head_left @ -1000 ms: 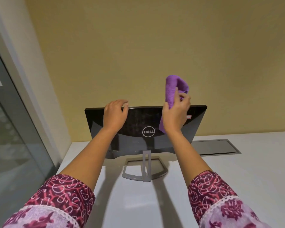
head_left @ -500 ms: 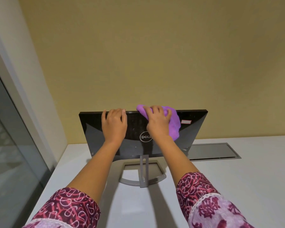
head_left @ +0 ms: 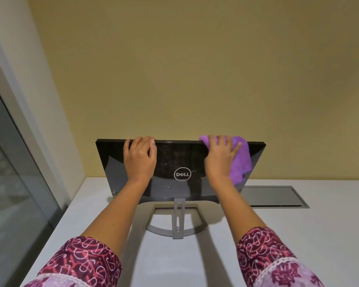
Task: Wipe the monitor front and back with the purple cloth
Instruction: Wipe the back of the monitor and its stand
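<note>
Presently, left hand (head_left: 140, 157) grips monitor (head_left: 174, 154) top edge, fingers apparently hooked over; right hand (head_left: 220, 158), spread flat, presses purple cloth (head_left: 241, 162) on back.

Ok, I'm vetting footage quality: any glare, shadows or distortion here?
Head view: the glossy monitor back shows grey reflections; long arm shadows cross the white desk; the window frame at left leans from the wide-angle lens; left hand, right hand and purple cloth look sharp.

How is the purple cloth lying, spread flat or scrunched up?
Scrunched up. The purple cloth bulges in thick folds under the right hand, which presses it against the back of the monitor near its top edge.
</note>
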